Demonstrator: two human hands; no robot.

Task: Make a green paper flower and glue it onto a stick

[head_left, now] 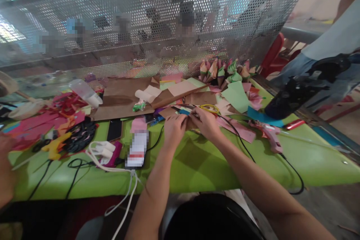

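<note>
**Over the green bench [202, 168], small brown paper [191, 123] in two hands**

At left lie a yellow glue gun [54, 148] and dark phone [114, 130]. Left hand [174, 127] and right hand [207, 120] meet, each grip pinched closed on the paper. Right lies a pink glue gun [272, 137].

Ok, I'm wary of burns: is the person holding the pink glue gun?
No, the pink glue gun lies on the green table, away from the left hand and the right hand.
</note>
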